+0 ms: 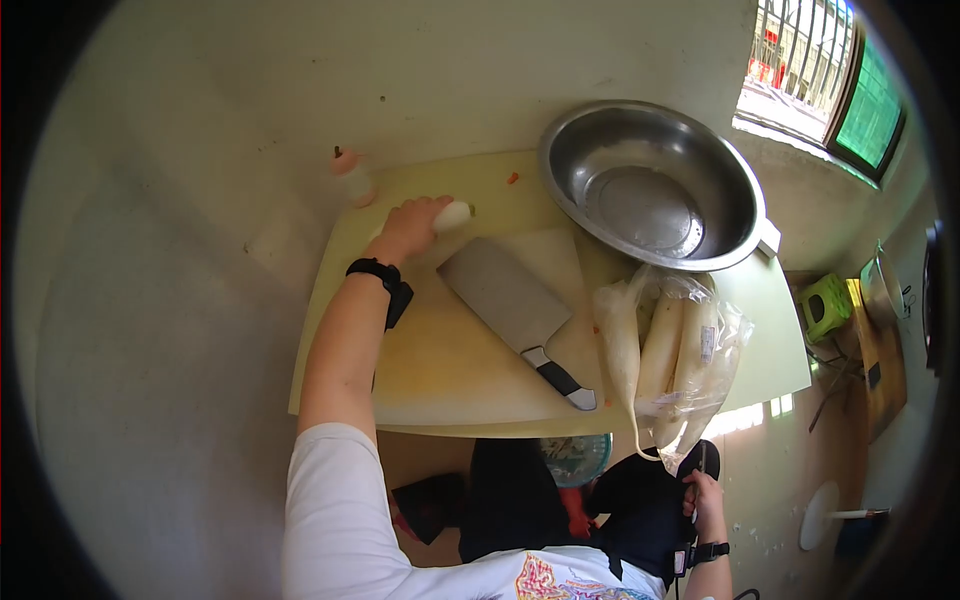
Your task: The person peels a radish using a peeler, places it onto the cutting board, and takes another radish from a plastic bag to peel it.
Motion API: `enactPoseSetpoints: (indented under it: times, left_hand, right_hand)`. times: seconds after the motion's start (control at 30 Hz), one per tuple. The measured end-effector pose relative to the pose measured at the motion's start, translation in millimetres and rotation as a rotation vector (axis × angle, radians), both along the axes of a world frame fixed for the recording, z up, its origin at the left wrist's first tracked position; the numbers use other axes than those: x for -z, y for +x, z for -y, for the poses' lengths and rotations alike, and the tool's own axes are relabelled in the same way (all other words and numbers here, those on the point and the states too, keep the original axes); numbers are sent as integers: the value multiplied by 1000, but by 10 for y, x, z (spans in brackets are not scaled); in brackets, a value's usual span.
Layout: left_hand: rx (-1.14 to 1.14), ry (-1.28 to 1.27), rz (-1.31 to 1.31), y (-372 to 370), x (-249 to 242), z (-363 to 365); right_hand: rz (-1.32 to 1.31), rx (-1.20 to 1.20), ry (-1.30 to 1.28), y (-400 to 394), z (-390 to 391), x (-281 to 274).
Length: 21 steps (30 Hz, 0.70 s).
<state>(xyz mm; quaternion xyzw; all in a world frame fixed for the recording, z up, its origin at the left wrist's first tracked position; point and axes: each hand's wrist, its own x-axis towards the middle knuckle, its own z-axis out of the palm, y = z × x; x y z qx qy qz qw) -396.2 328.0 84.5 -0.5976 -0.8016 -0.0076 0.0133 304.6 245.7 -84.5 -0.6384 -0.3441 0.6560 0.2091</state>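
Note:
At the far left of the cutting board, my left hand is closed over a peeled white radish, whose stubby end sticks out to the right of my fingers. A cleaver lies flat on the cutting board, its black handle pointing toward the front edge. Low on the right, beyond the table's front edge, my right hand is wrapped around a slim, dark tool pointing up; its kind is too small to make out. Nearby, several long white radishes lie in and beside a clear plastic bag.
A large steel basin stands at the back right of the pale table. By the wall is a pink-capped bottle. Under the front edge sits a teal-rimmed container. A green stool stands farther right.

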Motion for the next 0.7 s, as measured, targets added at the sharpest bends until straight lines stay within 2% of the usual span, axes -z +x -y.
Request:
enactPoseSetpoints:
  times: [0.07,0.17,0.33,0.57,0.63,0.7]
  left_hand:
    - [47,-27,14,58,7,-85]
    - [1,-85,-29,151,-3,-93]
    - [126,302,16,-73,-47,3]
    - [205,384,40,16,-329,514]
    - [129,286,66,128,-399,653]
    - [116,315,97,203,-358,762]
  right_hand:
    - [0,28,-16,-8,12,-20]
    - [-3,27,-34,-10,16,-30]
    - [7,-18,-32,-72,-16,-97]
    - [-50,-4,-2,-22,-4,10]
    - [-48,-43,6,-50,53,-63]
    - [-51,-36,22,-10,103,-23]
